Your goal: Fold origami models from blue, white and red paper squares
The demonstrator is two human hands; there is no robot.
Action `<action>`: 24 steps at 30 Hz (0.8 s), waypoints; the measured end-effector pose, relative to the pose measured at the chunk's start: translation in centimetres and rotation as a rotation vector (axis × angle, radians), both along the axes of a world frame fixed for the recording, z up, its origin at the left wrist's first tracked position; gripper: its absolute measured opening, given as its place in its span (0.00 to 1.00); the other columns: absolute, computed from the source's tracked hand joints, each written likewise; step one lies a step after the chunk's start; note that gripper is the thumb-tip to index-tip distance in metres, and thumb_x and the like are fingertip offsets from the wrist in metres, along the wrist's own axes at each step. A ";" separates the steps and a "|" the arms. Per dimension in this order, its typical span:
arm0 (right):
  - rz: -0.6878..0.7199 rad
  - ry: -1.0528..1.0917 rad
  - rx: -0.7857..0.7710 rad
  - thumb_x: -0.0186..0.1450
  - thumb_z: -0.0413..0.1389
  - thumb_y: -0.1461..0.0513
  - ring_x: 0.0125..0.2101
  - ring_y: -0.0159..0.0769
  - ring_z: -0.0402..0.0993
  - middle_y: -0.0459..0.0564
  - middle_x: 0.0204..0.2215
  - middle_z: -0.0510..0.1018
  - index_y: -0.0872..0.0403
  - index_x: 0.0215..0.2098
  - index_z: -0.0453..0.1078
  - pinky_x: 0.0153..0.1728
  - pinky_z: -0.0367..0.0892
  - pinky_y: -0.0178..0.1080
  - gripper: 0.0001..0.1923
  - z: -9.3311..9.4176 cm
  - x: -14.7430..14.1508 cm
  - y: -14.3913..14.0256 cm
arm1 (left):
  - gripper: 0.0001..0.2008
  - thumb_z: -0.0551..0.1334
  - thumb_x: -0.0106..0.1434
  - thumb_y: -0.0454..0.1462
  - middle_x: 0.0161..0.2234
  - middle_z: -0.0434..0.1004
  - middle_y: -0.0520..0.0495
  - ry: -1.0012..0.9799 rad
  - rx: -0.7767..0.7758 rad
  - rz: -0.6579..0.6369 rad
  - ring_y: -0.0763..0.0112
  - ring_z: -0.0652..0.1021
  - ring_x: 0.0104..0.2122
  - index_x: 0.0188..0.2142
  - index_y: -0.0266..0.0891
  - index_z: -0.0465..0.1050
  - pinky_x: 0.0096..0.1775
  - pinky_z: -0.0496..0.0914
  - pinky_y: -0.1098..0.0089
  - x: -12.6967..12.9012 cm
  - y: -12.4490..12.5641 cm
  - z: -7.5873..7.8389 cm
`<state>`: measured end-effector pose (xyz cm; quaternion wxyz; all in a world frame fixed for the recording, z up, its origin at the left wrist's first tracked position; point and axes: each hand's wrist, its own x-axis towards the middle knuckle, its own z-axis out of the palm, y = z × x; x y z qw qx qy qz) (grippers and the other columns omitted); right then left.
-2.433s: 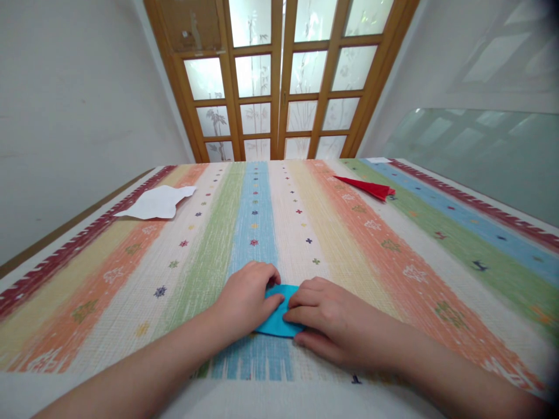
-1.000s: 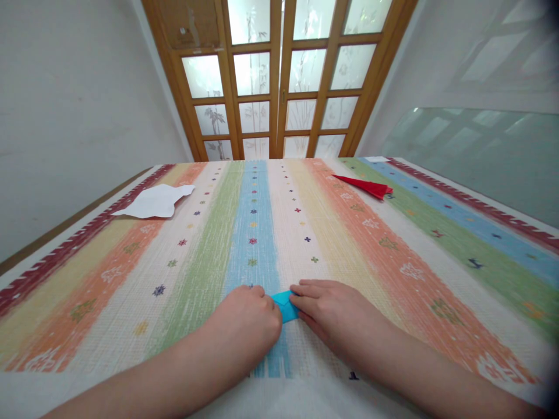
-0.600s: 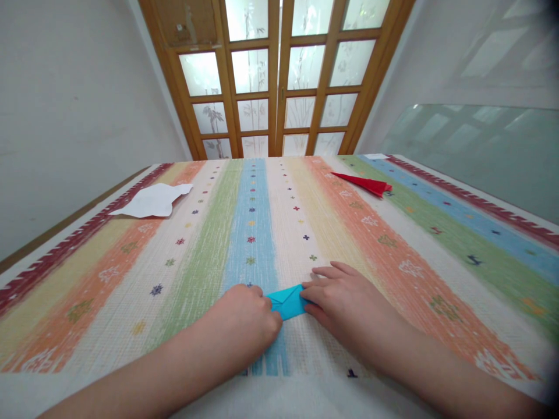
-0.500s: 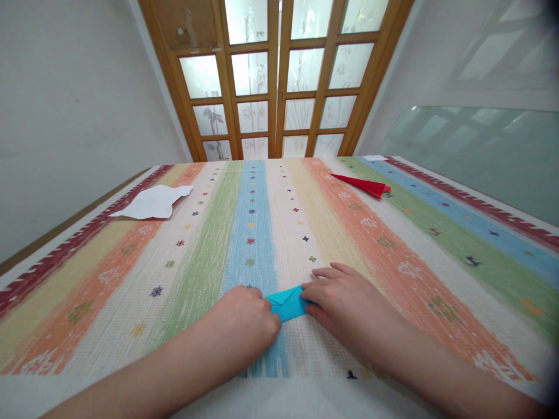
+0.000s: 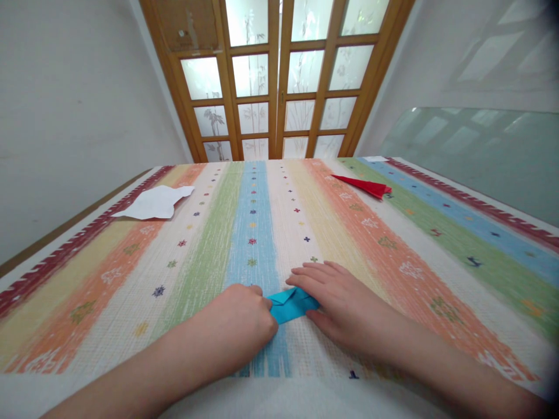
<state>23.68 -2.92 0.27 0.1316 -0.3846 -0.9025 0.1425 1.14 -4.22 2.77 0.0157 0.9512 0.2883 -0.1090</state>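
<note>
A folded strip of blue paper (image 5: 289, 307) lies on the striped cloth in front of me, with a small folded flap along its upper edge. My left hand (image 5: 247, 314) is closed on its left end, which is hidden under the curled fingers. At the right end, my right hand (image 5: 334, 297) spans the strip, thumb at the lower edge and fingers reaching over the upper edge. These fingers are fairly straight, and part of the paper disappears beneath them.
A striped, patterned tablecloth (image 5: 209, 244) covers the table. Far left lies a white sheet of paper (image 5: 152, 202) with an uneven outline. A narrow folded red paper piece (image 5: 364, 186) rests far right. Beyond the table stand wooden glazed doors (image 5: 277, 81); walls flank both sides.
My right hand has shifted a little up and left, its fingers now farther over the paper's upper edge. The flap on the strip looks slightly more raised. My left hand keeps its grip.
</note>
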 end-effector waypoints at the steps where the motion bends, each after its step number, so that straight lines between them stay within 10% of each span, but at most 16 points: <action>1: 0.027 -0.002 -0.003 0.65 0.57 0.67 0.53 0.46 0.70 0.52 0.53 0.76 0.49 0.54 0.70 0.53 0.60 0.49 0.19 0.0 -0.2 -0.1 | 0.09 0.63 0.65 0.30 0.27 0.79 0.46 -0.016 0.012 0.000 0.65 0.74 0.25 0.28 0.38 0.76 0.25 0.61 0.66 -0.1 0.0 -0.2; 15: 0.119 0.083 -0.145 0.67 0.58 0.63 0.43 0.42 0.70 0.51 0.41 0.77 0.52 0.44 0.72 0.45 0.63 0.44 0.07 -0.7 -1.2 0.3 | 0.09 0.64 0.66 0.36 0.26 0.79 0.48 -0.159 0.104 -0.088 0.63 0.76 0.27 0.28 0.39 0.76 0.27 0.64 0.65 -0.3 0.6 -1.4; 24: 0.085 0.095 -0.121 0.63 0.62 0.66 0.41 0.41 0.68 0.49 0.39 0.75 0.53 0.41 0.70 0.43 0.60 0.43 0.09 -0.9 -1.0 0.1 | 0.12 0.56 0.71 0.38 0.32 0.80 0.45 -0.807 0.254 0.118 0.64 0.78 0.35 0.36 0.37 0.78 0.39 0.70 0.64 -1.9 3.4 -1.9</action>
